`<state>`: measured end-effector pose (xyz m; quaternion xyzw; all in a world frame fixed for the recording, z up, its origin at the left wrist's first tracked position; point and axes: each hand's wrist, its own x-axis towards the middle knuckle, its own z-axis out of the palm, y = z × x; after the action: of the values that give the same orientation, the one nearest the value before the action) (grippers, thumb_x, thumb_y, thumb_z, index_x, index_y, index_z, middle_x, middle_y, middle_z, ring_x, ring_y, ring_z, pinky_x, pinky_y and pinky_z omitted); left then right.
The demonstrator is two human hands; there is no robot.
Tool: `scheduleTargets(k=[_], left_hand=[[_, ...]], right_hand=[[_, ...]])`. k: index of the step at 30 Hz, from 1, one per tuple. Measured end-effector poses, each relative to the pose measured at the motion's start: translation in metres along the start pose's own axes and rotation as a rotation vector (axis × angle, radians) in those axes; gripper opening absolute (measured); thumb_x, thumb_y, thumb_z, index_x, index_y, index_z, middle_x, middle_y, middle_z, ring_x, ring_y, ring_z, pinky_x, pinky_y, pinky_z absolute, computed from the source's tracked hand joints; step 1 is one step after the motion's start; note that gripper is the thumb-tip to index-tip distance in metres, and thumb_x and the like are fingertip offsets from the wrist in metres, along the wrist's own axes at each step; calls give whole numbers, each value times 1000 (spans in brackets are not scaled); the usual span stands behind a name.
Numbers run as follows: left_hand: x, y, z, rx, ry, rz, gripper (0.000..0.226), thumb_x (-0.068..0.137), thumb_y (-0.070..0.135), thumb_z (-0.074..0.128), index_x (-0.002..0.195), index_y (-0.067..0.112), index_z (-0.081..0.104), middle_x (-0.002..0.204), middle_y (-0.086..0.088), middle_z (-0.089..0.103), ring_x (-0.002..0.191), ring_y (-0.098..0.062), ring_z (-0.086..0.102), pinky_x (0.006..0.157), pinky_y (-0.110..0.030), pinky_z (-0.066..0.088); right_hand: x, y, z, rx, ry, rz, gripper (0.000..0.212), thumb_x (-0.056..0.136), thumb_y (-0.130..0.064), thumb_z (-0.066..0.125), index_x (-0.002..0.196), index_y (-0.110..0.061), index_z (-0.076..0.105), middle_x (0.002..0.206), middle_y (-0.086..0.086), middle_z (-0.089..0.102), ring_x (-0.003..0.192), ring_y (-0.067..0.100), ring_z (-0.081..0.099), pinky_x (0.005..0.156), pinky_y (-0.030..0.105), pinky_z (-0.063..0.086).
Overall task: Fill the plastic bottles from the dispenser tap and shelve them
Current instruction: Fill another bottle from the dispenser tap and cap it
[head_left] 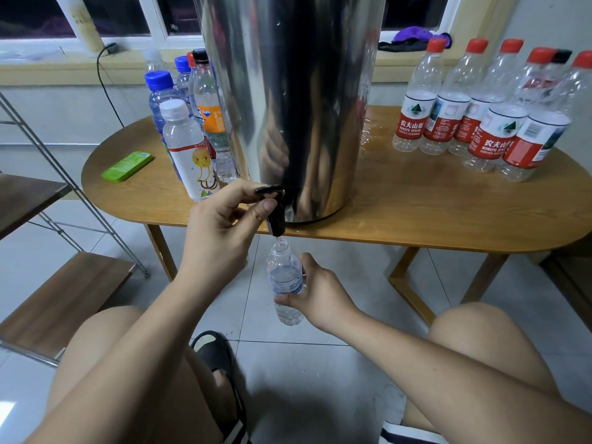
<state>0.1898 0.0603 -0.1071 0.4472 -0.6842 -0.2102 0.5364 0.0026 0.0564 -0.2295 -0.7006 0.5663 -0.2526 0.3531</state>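
Observation:
A tall steel dispenser stands on the wooden table. Its black tap juts over the front edge. My left hand pinches the tap lever between thumb and fingers. Under the spout my right hand grips a small clear uncapped bottle with a blue-and-white label, held upright below the table edge. A thin stream runs into its neck, and water fills its lower part.
Several capped bottles stand left of the dispenser beside a green case. Several red-capped, red-labelled bottles stand at the right. A metal-framed wooden shelf unit is at the left. Water wets the table near the dispenser. My knees and sandalled feet are below.

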Motion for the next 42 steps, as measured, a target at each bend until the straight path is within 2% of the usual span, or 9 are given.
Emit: scheduleTargets(k=[4, 18, 22, 30, 37, 42], left_hand=[[0, 1, 0, 5, -2, 6, 7, 103, 21, 73, 108, 17, 77, 95, 6, 76, 90, -14, 69, 79, -54, 55], [0, 5, 0, 2, -9, 20, 10, 103, 18, 73, 106, 27, 75, 91, 16, 73, 84, -10, 66, 76, -48, 53], [0, 5, 0, -8, -8, 15, 8, 102, 19, 73, 106, 26, 76, 92, 15, 74, 85, -11, 66, 77, -51, 54], [0, 5, 0, -4, -6, 15, 10, 103, 18, 73, 105, 27, 75, 90, 14, 73, 84, -10, 65, 76, -47, 52], [0, 4, 0, 1, -3, 10, 7, 103, 20, 72, 107, 19, 77, 92, 9, 74, 84, -14, 66, 76, -52, 54], [-1, 4, 0, 9, -1, 14, 7, 103, 20, 73, 108, 19, 77, 93, 9, 75, 86, -17, 68, 77, -54, 54]], right_hand=[[0, 0, 1, 6, 3, 0, 62, 82, -41, 92, 122, -26, 47, 118, -5, 71, 106, 20, 68, 81, 33, 54], [-1, -1, 0, -13, 4, 6, 64, 81, -41, 93, 124, -25, 48, 121, -3, 72, 110, 22, 68, 88, 38, 58], [-1, -2, 0, -29, 3, 7, 65, 81, -43, 93, 125, -26, 48, 123, -3, 71, 110, 21, 68, 89, 40, 59], [-1, -2, 0, -30, 2, 9, 65, 81, -43, 93, 125, -27, 48, 122, -5, 71, 108, 19, 67, 84, 34, 55], [0, 0, 1, -21, 4, 15, 64, 81, -43, 92, 125, -29, 48, 120, -5, 71, 107, 20, 68, 87, 37, 57], [0, -1, 1, -24, 4, 14, 64, 80, -43, 92, 123, -27, 48, 119, -5, 71, 105, 20, 68, 85, 37, 57]])
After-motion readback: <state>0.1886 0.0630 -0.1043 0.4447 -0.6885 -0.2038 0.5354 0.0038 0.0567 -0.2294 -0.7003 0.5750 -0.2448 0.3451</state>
